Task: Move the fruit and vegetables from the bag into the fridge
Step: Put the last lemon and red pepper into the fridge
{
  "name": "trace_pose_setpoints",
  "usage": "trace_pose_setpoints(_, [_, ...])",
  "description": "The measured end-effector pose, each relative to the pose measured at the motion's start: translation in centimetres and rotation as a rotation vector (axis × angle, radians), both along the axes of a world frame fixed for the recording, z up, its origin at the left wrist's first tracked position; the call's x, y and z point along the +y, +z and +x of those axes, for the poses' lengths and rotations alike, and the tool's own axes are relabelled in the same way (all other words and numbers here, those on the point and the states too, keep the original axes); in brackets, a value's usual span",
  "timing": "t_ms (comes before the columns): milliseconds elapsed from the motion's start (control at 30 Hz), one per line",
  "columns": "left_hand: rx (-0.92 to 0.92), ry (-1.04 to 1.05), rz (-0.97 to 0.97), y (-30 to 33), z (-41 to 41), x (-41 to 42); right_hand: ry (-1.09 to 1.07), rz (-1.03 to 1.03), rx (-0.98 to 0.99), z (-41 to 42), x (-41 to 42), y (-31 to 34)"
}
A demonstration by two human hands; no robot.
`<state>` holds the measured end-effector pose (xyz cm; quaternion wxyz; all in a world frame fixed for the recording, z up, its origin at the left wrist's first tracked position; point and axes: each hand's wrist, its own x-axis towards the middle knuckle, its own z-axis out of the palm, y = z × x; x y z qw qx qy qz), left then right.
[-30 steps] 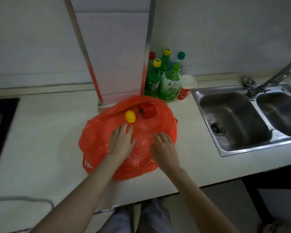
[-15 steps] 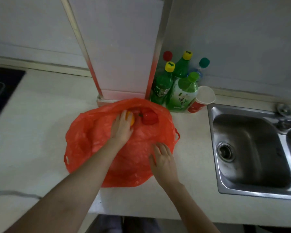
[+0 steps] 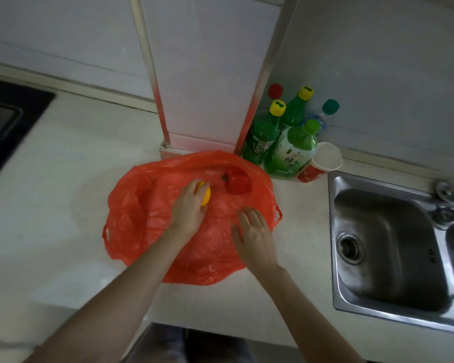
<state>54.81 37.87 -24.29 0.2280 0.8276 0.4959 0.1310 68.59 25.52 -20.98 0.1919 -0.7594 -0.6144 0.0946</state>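
An orange-red plastic bag point(image 3: 142, 221) lies spread flat on the pale counter. On it, near the far edge, sit a red bell pepper point(image 3: 237, 180) and a small yellow lemon point(image 3: 205, 195). My left hand point(image 3: 188, 210) covers the lemon from the left, its fingers curled round it. My right hand point(image 3: 254, 233) rests flat on the bag, fingers relaxed, a little below and right of the pepper and holding nothing.
Several green bottles point(image 3: 290, 150) and a red-and-white paper cup point(image 3: 317, 163) stand behind the bag against a white column point(image 3: 205, 74). A steel sink point(image 3: 393, 247) lies to the right, a black hob point(image 3: 5, 127) at far left. The counter's front edge is near my body.
My left hand slid forward over the bag onto the lemon and closed round it. My right hand stayed on the bag. The view shifted left and closer.
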Motion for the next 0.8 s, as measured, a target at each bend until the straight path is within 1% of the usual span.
trace_pose_setpoints(167, [-0.086, 0.065, 0.059, 2.0, -3.8, -1.9, 0.073, -0.077, -0.025, 0.2, 3.1, 0.0])
trace_pose_setpoints(267, [-0.073, 0.099, 0.076, 2.6, -5.4, -2.9, 0.118, -0.120, -0.078, 0.7, 5.3, 0.0])
trace_pose_setpoints(433, [-0.052, 0.089, 0.068, 2.7, -6.5, -4.8, 0.160, -0.239, -0.222, 1.6, 8.6, -0.7])
trace_pose_setpoints(600, [-0.054, 0.121, 0.045, 3.3, -7.1, -6.2, 0.233, -0.310, -0.429, 2.2, 10.5, -2.0])
trace_pose_setpoints(800, [-0.034, 0.168, 0.019, 4.1, -8.7, -7.1, 0.204, -0.340, -0.516, 2.9, 11.6, -2.2])
